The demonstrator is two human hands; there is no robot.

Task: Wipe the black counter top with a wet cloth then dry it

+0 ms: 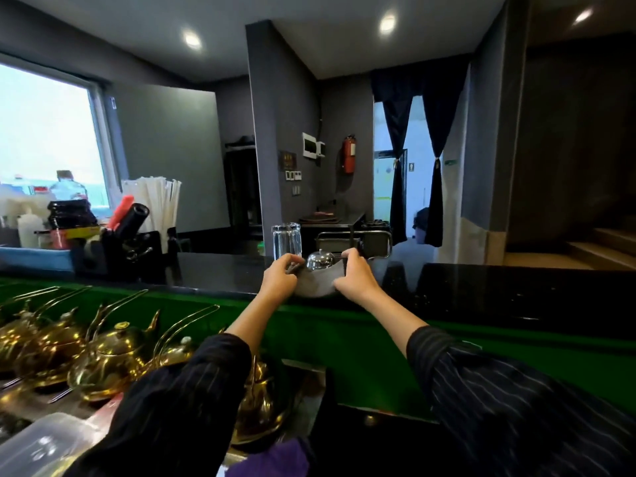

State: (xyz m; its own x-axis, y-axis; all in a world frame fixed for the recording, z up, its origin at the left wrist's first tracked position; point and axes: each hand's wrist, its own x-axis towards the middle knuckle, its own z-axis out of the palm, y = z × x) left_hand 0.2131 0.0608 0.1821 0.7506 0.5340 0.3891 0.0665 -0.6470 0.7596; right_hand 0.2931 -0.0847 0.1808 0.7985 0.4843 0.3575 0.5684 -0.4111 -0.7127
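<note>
1. Left hand point(280, 277) and right hand point(354, 277): each pinches one end of the grey cloth point(315, 285).
2. The grey cloth: spread between them on the black table point(481, 290), long axis left–right, just nearer than the bell point(320, 260); both hands equally close.

No words or numbers are legible; a small sign point(412, 165) in the far doorway point(417, 132) shows only a figure.
</note>
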